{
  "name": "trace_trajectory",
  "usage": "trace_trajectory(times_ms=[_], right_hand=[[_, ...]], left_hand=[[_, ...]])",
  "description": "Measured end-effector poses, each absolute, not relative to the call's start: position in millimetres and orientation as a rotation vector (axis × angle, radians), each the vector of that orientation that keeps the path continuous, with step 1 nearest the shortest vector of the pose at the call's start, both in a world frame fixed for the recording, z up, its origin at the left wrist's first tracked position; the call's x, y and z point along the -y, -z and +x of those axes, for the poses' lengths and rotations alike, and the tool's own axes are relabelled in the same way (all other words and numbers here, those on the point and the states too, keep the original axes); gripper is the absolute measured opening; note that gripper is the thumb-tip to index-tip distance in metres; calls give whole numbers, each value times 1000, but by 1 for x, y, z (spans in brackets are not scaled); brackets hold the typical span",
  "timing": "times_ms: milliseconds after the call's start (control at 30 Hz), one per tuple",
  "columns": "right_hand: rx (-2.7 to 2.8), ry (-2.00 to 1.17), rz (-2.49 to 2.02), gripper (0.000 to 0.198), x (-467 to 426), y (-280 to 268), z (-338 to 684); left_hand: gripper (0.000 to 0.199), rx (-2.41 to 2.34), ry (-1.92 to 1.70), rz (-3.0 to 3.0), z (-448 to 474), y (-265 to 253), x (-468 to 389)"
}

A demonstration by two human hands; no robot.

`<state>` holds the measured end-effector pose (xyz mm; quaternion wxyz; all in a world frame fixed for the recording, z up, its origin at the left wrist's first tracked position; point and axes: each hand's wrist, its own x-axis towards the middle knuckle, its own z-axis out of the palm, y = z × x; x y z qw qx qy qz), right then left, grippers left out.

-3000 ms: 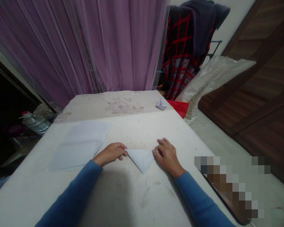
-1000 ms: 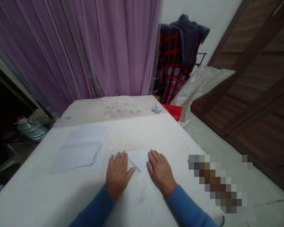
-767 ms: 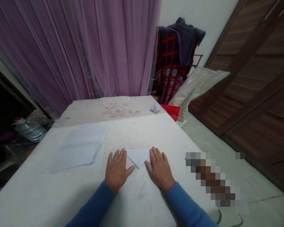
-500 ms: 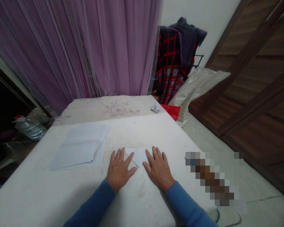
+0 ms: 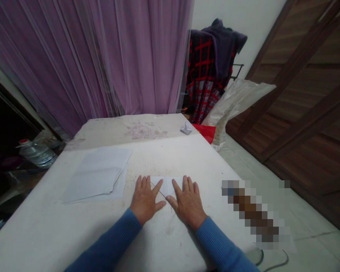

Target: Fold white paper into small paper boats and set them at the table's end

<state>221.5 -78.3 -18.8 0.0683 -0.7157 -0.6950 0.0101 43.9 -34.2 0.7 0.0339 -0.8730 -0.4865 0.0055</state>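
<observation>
A small piece of white folded paper [image 5: 167,183] lies flat on the white table, with a diagonal fold edge showing near its left side. My left hand [image 5: 145,200] rests flat over its left part, fingers spread and thumb pointing right. Across from it, my right hand [image 5: 188,201] presses flat on the right part, fingers apart and thumb reaching towards the paper's lower middle. Both hands cover the outer parts of the paper. Neither hand grips anything.
A stack of white paper sheets [image 5: 95,175] lies to the left. A small folded paper shape [image 5: 186,128] sits by the far right edge of the table [image 5: 170,241]. A pixelated patch [image 5: 251,211] hides something at the right edge. A plastic bottle [image 5: 36,153] stands beyond the left edge.
My right hand has shifted slightly left, its thumb now closer to the left thumb. My left hand has moved a little to the right on the paper.
</observation>
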Motion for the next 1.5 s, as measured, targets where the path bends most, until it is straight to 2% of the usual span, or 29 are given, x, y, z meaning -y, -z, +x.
trace_trajectory(times_ms=[267, 500, 800, 1267, 1500], right_hand=[[2095, 3, -2211, 79, 77, 15, 215], [2101, -41, -2199, 72, 82, 14, 218], [2160, -99, -2158, 70, 84, 12, 225], [2145, -124, -2168, 73, 83, 15, 226], [2164, -120, -2150, 72, 87, 14, 228]], left_hand=[[74, 1442, -239, -2699, 60, -17, 28], [73, 1377, -427, -2730, 71, -27, 20], [66, 1492, -220, -2779, 53, -15, 31], [67, 1246, -11, -2862, 35, 11, 25], [69, 1218, -25, -2979, 24, 14, 24]])
